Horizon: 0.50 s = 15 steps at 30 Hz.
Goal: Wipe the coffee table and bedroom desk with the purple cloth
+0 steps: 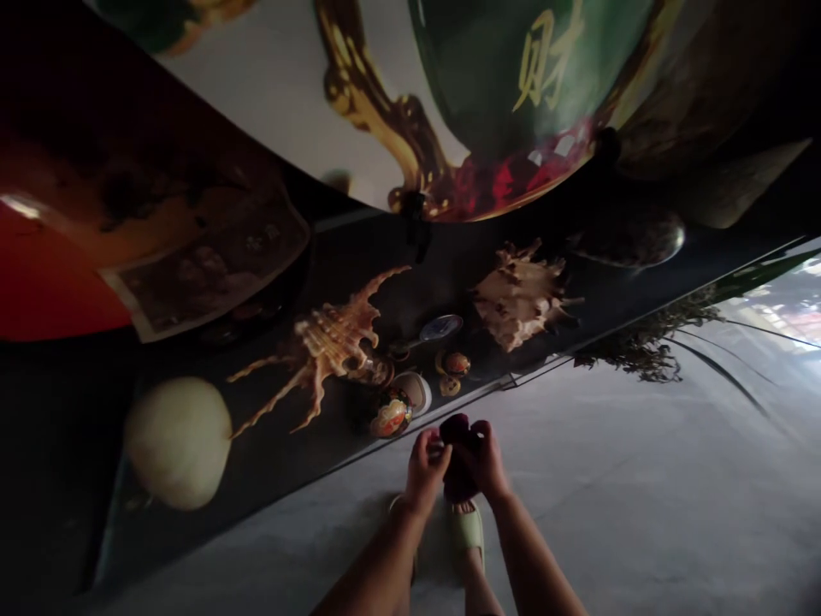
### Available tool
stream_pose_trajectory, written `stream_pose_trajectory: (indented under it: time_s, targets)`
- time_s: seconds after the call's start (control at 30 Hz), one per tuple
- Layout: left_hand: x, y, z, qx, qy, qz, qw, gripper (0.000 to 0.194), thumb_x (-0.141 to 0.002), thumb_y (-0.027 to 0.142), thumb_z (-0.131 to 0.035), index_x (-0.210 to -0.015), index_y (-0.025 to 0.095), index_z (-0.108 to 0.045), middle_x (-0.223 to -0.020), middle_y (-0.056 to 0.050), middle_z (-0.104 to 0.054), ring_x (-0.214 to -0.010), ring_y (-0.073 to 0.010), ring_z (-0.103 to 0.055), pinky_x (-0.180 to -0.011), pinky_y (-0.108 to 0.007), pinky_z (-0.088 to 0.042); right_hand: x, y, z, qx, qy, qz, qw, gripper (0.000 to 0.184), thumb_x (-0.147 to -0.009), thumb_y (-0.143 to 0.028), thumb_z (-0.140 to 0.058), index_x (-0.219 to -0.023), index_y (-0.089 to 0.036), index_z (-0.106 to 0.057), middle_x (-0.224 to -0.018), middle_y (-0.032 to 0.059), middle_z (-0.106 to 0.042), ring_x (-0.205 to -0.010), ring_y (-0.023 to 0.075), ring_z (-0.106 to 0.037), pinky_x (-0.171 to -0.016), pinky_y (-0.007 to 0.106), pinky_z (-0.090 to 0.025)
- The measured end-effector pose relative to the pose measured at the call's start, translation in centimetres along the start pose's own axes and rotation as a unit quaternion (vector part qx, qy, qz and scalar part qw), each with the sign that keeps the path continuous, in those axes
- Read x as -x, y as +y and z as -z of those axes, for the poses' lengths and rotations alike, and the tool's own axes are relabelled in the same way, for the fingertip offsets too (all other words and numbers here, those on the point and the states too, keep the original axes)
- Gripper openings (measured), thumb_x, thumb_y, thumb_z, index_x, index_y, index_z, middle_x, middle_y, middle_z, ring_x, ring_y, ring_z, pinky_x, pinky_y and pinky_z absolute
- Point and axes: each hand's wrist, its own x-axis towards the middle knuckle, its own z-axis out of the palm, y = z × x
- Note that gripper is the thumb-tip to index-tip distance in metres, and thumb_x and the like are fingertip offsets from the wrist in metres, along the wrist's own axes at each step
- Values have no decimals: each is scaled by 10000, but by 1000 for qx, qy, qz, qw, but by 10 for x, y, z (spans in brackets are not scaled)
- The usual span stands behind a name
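My left hand [426, 470] and my right hand [489, 466] meet just in front of the dark shelf's edge. Both have closed fingers on a dark purple soft cloth item [460, 475], perhaps a small pouch; its exact kind I cannot make out. Nearest to them on the shelf sits a round black ornament with a red and gold pattern [391, 413], beside a small whitish round object [416, 392]. A little farther back lie a small red and gold ball [457, 364] and an oval blue and white piece [441, 327].
On the dark shelf [269, 479] rest a spiky long-armed seashell [333, 338], a second spiny shell [522, 295] and a pale round object [180, 441]. Behind stands a large white vase [256, 85] with gold trim. Dried plant matter [647, 338] hangs at right. Below is grey floor [641, 479].
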Motion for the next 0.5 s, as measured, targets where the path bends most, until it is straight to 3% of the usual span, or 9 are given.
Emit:
stream_pose_trajectory:
  time_s: [0.07,0.1,0.17,0.23,0.33,0.5]
  targets:
    - [-17,15,-33,-88,-5,-106,990,634,-642,252,-855,-1242,234,-648,-1309,-90,-635,-1033,-211,-643,-919,-366,-550,10,2,24,-107,-5,-78,991,496,-709,-503,-795,-1011,-233,-508,-843,-5,-639,-689,179,-613,-648,343,-569]
    - [-30,24,-49,-184,-5,-198,963,689,-690,265,-814,-1338,226,-586,-1386,-126,-588,-1119,-239,-631,-955,-400,-550,15,2,34,-163,-23,-115,980,526,-709,-530,-800,-1022,-245,-486,-805,-25,-635,-640,170,-611,-604,323,-557]
    - [-61,40,-76,-355,20,-331,874,760,-709,256,-789,-1411,182,-508,-1436,-181,-549,-1284,-310,-575,-1047,-479,-518,21,-2,50,-243,-49,-165,955,563,-709,-560,-811,-1033,-260,-462,-758,-51,-633,-589,158,-611,-562,288,-537]
    - [-91,50,-96,-403,32,-356,842,816,-622,208,-842,-1374,160,-530,-1419,-191,-572,-1355,-365,-532,-1142,-535,-439,27,-6,61,-269,-50,-174,946,566,-707,-551,-831,-1032,-257,-472,-751,-51,-644,-605,150,-618,-573,261,-525]
    - [-123,49,-111,-423,51,-345,837,787,-568,198,-867,-1298,145,-576,-1355,-198,-622,-1320,-396,-561,-1134,-552,-433,33,-6,71,-264,-42,-174,948,586,-698,-557,-849,-1047,-243,-500,-784,-26,-675,-649,155,-628,-599,252,-521]
    - [-143,40,-116,-444,66,-339,827,622,-580,321,-879,-1127,157,-632,-1129,-169,-705,-1175,-401,-646,-1027,-547,-505,40,3,82,-247,16,-165,955,567,-716,-593,-830,-1045,-254,-518,-799,-31,-660,-643,151,-619,-575,243,-509]
